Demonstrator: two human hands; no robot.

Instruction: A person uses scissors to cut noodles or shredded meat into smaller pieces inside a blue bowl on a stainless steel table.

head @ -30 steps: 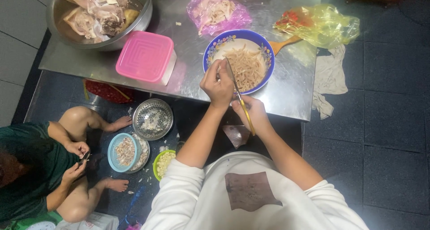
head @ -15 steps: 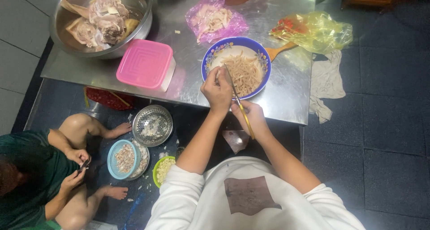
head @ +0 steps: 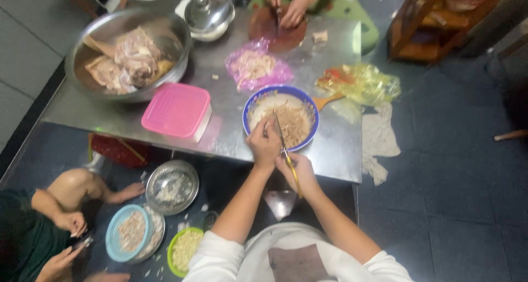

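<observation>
A blue-rimmed bowl (head: 313, 129) of pale brown shredded food stands near the front edge of a steel table (head: 231, 133). My left hand (head: 264, 145) hovers over the bowl's near rim, its fingers pinched on a small piece of food that is hard to make out. Just behind it, my right hand (head: 301, 176) grips yellow-handled scissors (head: 281, 139), whose blades point up over the bowl beside my left fingers.
On the table are a large steel basin of meat (head: 129, 56), a pink lidded box (head: 176, 110), a pink bag of meat (head: 256, 67), a yellow bag (head: 360, 83) and a lidded pot (head: 208, 11). Another person's hands (head: 286, 8) work at the far edge. A person (head: 49, 227) sits on the floor by several bowls (head: 171, 186).
The view has tilted up, so the table's far side and another person's hands now show. My hands stay at the bowl's near rim with the scissors.
</observation>
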